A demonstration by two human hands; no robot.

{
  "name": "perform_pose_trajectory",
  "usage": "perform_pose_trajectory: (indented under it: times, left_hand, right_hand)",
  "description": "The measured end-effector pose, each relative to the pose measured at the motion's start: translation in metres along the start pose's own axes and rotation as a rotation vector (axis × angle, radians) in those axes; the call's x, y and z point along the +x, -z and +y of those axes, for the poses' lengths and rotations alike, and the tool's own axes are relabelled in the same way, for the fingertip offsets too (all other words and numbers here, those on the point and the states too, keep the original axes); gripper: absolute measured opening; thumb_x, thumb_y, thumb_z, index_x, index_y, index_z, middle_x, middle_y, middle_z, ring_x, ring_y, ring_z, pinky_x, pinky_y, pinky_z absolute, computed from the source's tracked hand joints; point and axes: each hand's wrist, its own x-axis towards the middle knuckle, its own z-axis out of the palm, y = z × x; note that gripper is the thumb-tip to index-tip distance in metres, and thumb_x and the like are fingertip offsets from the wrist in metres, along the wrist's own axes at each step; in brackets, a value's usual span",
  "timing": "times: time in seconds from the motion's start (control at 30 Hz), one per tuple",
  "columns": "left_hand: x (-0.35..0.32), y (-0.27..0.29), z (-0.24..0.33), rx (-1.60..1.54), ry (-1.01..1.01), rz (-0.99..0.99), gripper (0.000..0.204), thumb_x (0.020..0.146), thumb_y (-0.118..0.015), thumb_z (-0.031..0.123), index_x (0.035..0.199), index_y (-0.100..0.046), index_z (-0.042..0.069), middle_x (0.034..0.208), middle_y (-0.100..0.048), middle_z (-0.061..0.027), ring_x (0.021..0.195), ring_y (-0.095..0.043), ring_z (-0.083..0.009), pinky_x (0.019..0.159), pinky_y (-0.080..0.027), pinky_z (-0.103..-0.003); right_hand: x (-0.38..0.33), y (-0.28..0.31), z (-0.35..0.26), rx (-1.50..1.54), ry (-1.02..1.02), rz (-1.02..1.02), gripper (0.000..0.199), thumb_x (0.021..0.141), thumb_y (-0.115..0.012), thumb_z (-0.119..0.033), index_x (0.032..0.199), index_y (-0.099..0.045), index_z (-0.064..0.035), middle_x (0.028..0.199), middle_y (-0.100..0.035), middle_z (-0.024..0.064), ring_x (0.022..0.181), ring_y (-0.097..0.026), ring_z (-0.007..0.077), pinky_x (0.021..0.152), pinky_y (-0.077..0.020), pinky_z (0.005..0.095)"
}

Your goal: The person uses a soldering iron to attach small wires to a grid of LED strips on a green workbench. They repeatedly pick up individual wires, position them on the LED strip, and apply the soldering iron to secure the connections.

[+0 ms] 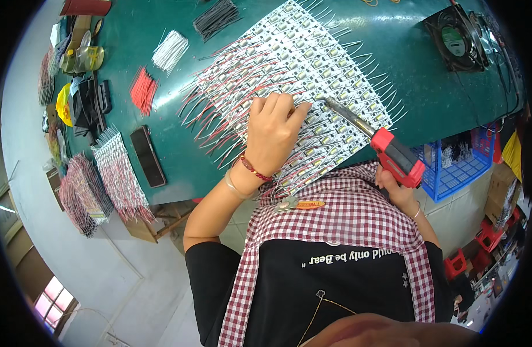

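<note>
A panel of white circuit boards (312, 52) lies slantwise on the green table, its near corner against my checked apron. Red and black wires (219, 87) fan out over its left part, and pale wires stick out along its right edge. My left hand (274, 130) rests over the panel's middle, thumb and fingers pinched together; what they hold is too small to make out. In my right hand (396, 188), beside the table's near edge, is a red and black gun-shaped soldering iron (398, 159). Its metal tip points left, close to the left fingertips above the boards.
Bundles of red (143, 91), white (170, 52) and black wires (216, 19) lie beyond the panel. A phone (148, 156) and wired board stacks (122, 176) sit at left. A black fan (455, 39) stands far right, above a blue crate (454, 170).
</note>
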Motion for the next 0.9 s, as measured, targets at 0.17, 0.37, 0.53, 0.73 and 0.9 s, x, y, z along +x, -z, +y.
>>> perform_pose_trajectory:
  times: [0.17,0.37,0.53,0.73,0.9]
  left_hand:
    - [0.000,-0.002,0.002,-0.013,0.002,0.009,0.021,0.073,-0.057,0.004,0.091,-0.067,0.008,0.074,-0.043,-0.0026,0.072,-0.046,-0.0181,0.066,-0.034,-0.033]
    - [0.002,-0.002,0.002,0.001,0.005,-0.007,0.020,0.073,-0.057,0.005,0.091,-0.067,0.007,0.074,-0.044,-0.0033,0.073,-0.047,-0.0186,0.067,-0.035,-0.033]
    - [0.002,-0.004,0.002,-0.002,0.005,0.001,0.019,0.073,-0.057,0.006,0.089,-0.066,0.006,0.075,-0.044,-0.0038,0.073,-0.047,-0.0190,0.066,-0.035,-0.033]
    - [0.004,-0.005,0.002,-0.015,0.020,0.013,0.021,0.071,-0.065,0.001,0.090,-0.067,0.010,0.072,-0.042,-0.0019,0.070,-0.046,-0.0186,0.065,-0.033,-0.033]
    - [0.004,-0.004,0.001,-0.006,0.019,0.012,0.018,0.072,-0.066,0.003,0.089,-0.067,0.010,0.072,-0.043,-0.0018,0.071,-0.047,-0.0183,0.066,-0.033,-0.033]
  right_hand:
    - [0.001,-0.002,0.002,-0.033,-0.003,-0.001,0.016,0.086,-0.063,-0.009,0.100,-0.061,-0.0015,0.088,-0.062,0.0047,0.078,-0.059,0.0154,0.070,-0.0480,0.0301]
    - [0.004,-0.002,0.004,-0.138,0.002,0.021,0.014,0.080,-0.067,-0.011,0.091,-0.062,-0.0025,0.082,-0.061,0.0078,0.071,-0.060,0.0192,0.063,-0.0464,0.0311]
    - [0.009,-0.003,0.002,-0.205,0.039,0.004,0.012,0.079,-0.065,-0.012,0.085,-0.061,-0.0020,0.077,-0.059,0.0080,0.065,-0.058,0.0196,0.059,-0.0453,0.0309]
    - [0.011,-0.007,-0.006,-0.151,0.197,-0.020,0.026,0.095,-0.052,-0.024,0.082,-0.053,-0.0010,0.069,-0.051,0.0041,0.061,-0.049,0.0119,0.057,-0.0403,0.0260]
    - [0.010,-0.001,0.006,-0.261,0.147,-0.095,0.023,0.095,-0.053,-0.023,0.089,-0.053,-0.0001,0.069,-0.051,0.0039,0.061,-0.049,0.0112,0.057,-0.0406,0.0257]
